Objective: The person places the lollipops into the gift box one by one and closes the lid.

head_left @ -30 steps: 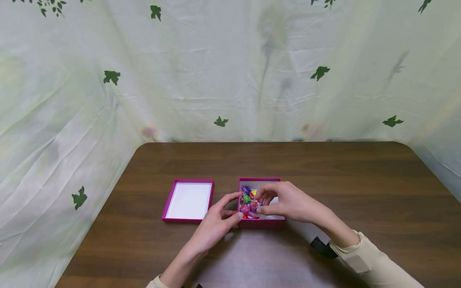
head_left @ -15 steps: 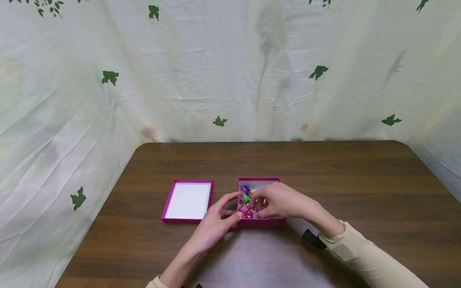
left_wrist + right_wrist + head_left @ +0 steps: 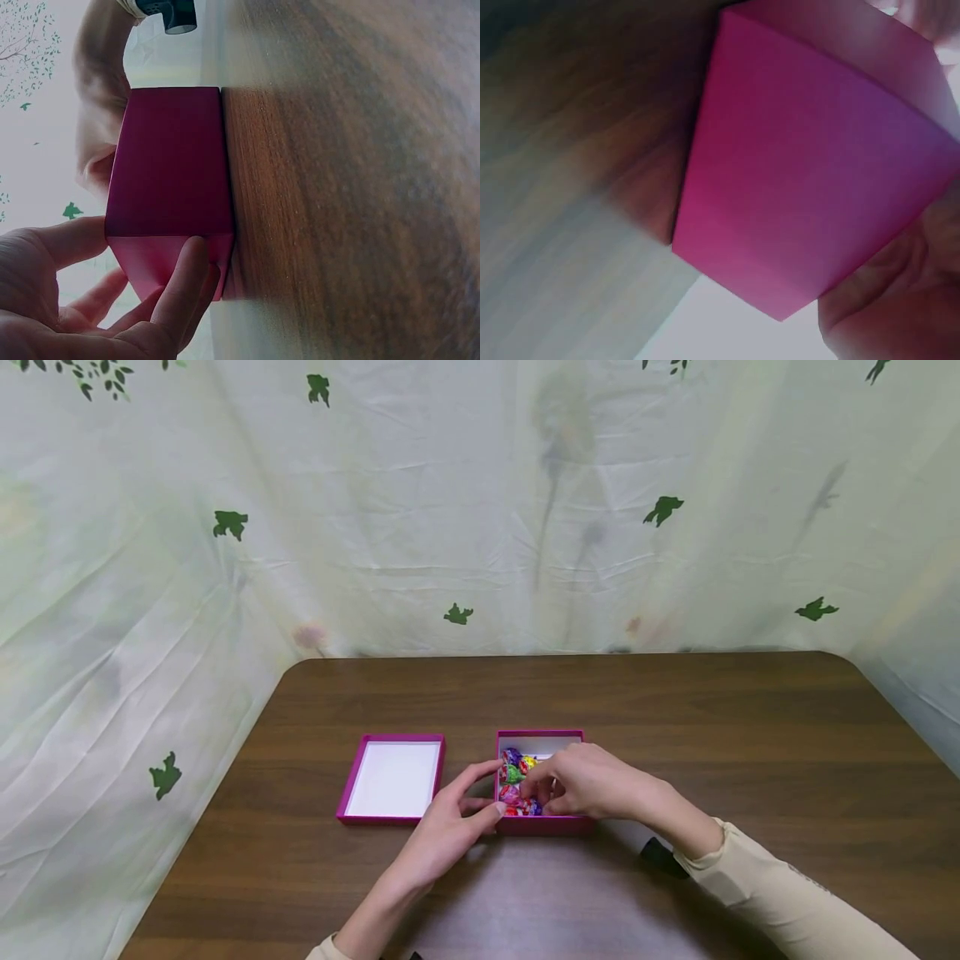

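Observation:
In the head view a magenta box (image 3: 543,827) with a white inside stands open on the table. Several shiny wrapped candies (image 3: 512,773), in green, blue, yellow, pink and red, lie along its left side. My left hand (image 3: 456,814) rests thumb and extended fingers against the box's left wall, also seen in the left wrist view on the box (image 3: 169,161). My right hand (image 3: 592,782) reaches in over the front right rim, fingers bent down among the candies; I cannot tell whether it grips one. The right wrist view shows mainly the box's outer wall (image 3: 802,165).
A matching magenta lid (image 3: 397,781) lies left of the box, white inside facing up. Both stand on a brown wooden table (image 3: 675,710). Behind it hangs a pale curtain (image 3: 480,510) with green leaf prints.
My right hand has gone lower into the box and shifted slightly left, then a little back right. A blue wrapped candy now shows at the front by its thumb. The left hand stays put.

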A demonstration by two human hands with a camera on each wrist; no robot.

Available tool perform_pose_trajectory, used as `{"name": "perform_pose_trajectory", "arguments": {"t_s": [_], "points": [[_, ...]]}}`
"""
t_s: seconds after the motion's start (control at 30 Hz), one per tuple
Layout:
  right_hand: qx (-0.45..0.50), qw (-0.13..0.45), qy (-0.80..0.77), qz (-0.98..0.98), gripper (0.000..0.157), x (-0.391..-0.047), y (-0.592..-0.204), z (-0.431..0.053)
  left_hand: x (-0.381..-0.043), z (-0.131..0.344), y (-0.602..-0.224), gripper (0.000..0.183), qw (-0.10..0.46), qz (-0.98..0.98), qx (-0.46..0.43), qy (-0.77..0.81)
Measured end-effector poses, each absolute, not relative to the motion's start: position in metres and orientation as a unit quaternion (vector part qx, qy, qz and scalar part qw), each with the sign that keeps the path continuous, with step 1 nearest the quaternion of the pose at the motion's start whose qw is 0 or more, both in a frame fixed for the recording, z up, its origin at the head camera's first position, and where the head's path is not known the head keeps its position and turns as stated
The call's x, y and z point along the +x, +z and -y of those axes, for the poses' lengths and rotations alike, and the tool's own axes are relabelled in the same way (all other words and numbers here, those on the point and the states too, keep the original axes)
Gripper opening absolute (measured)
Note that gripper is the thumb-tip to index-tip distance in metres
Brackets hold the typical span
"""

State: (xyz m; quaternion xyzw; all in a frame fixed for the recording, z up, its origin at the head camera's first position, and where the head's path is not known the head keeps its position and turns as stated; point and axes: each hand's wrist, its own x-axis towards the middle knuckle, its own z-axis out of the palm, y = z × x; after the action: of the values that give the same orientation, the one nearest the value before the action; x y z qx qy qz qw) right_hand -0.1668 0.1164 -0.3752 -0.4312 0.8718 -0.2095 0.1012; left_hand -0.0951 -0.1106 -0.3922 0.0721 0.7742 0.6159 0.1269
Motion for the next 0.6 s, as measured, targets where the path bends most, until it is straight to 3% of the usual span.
{"name": "perform_pose_trajectory", "arguments": {"t_s": [0.6], "points": [[-0.447, 0.092, -0.194, -0.869, 0.024, -0.1679, -0.3759, -0.1183, -0.0946, 0.1108, -0.3912, 0.054, 0.130, -0.770, 0.070, 0.621]]}}
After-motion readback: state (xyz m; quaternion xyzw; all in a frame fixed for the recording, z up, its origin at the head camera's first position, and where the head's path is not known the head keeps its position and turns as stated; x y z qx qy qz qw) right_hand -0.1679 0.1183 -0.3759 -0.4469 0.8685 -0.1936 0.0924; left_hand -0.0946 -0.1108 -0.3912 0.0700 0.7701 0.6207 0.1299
